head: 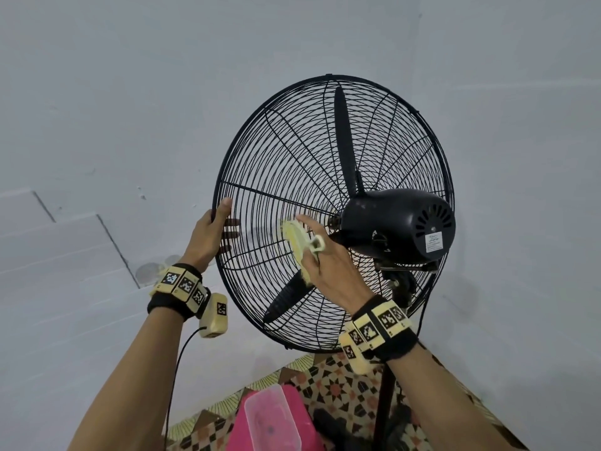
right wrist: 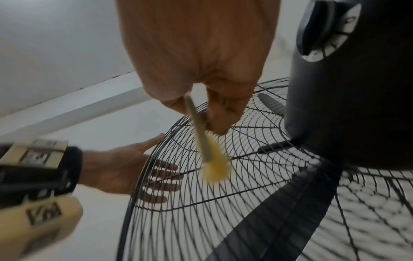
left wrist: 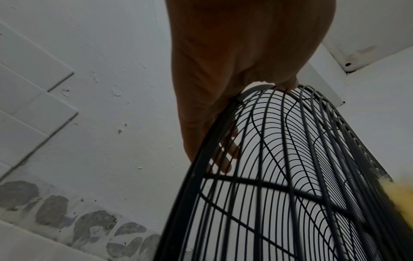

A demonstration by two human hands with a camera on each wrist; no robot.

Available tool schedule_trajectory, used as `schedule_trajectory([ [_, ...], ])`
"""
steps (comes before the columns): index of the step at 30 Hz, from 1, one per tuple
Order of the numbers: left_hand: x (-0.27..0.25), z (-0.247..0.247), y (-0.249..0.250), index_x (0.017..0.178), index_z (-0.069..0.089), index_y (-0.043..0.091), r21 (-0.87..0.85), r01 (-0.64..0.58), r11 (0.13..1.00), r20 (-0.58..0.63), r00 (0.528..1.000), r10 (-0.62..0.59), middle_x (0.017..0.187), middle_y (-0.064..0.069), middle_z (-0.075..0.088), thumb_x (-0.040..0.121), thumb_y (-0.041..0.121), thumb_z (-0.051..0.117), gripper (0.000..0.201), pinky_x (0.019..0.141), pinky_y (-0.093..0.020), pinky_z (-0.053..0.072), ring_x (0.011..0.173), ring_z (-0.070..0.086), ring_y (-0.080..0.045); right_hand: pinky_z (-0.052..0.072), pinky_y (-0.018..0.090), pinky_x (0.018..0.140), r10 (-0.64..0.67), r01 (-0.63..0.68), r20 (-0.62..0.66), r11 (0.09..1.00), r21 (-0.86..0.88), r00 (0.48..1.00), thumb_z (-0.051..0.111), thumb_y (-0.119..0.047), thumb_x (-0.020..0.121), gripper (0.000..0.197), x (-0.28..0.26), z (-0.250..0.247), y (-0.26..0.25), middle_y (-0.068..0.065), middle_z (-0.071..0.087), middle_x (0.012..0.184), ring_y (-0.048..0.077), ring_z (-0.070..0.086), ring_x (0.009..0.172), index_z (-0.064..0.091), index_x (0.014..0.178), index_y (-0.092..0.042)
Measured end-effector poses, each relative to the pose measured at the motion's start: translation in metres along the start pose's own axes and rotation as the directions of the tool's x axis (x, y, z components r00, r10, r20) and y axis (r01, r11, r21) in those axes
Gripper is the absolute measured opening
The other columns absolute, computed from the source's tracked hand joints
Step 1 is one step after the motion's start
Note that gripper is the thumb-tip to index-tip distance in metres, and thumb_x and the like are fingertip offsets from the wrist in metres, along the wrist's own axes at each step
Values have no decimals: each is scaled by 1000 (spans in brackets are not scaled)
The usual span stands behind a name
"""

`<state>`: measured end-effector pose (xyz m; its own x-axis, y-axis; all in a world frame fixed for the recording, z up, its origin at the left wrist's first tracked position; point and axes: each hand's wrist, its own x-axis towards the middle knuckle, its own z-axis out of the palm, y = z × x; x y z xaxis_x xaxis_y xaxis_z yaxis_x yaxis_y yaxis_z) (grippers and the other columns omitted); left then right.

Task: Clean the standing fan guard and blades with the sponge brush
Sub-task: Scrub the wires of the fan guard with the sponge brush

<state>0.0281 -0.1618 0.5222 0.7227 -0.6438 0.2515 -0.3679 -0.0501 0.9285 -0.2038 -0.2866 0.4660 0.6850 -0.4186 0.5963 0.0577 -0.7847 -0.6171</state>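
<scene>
Black wire mesh fills the centre of the head view: the round black wire fan guard, seen from behind, with the black plastic motor housing at its right. The left hand grips the guard's rim at middle left, thumb on the near side and fingers curled round to the far face. The right hand pinches the pale-handled yellow sponge brush, whose head lies against the wires just left of the motor.

Risks, as I judge them: the brush's soft head could snag between the close wires and tear; hard pushing might rock the fan on its dark upright pole, since only the left-hand grip steadies it; a fingertip poked through the mesh could meet a blade.

Count: one fan, one brush, two black blades plainly visible, any further blade hidden; one pink plastic box and one clear plastic tub at bottom centre.
</scene>
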Motion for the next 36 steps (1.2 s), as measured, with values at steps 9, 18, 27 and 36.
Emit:
schedule_trajectory([
  [9, 5, -3, -7, 139, 57, 20, -10, 35, 999, -1, 999, -35, 120, -2, 73, 76, 97, 46, 100, 104, -64, 50, 106, 74, -25, 64, 42, 70, 319, -234, 25, 638, 734, 948, 67, -32, 97, 23, 6, 2, -11, 3, 64, 123, 20, 72, 105, 54, 92, -13],
  [18, 9, -4, -14, 139, 57, 18, -11, 49, 999, -18, 999, -49, 118, -3, 74, 82, 93, 47, 95, 95, -60, 57, 100, 75, -23, 64, 34, 75, 474, -212, -235, 712, 670, 848, 56, -30, 103, 25, -14, 41, -5, -1, 67, 110, 15, 75, 95, 50, 114, -9],
  [27, 10, -1, -15, 137, 58, 19, -21, 56, 998, -24, 998, -57, 117, -2, 74, 83, 91, 48, 90, 92, -56, 59, 102, 75, -25, 63, 31, 75, 500, -168, -294, 688, 706, 815, 51, -25, 107, 18, 18, 8, 2, 3, 64, 120, 18, 74, 99, 49, 115, -9],
  [36, 10, 1, -13, 139, 57, 21, -29, 71, 997, -31, 997, -72, 117, -2, 74, 78, 95, 48, 97, 90, -53, 59, 103, 75, -25, 62, 30, 71, 478, -148, -294, 691, 707, 828, 50, -24, 107, 8, 25, -6, 1, -6, 62, 115, 16, 75, 93, 48, 103, -18],
])
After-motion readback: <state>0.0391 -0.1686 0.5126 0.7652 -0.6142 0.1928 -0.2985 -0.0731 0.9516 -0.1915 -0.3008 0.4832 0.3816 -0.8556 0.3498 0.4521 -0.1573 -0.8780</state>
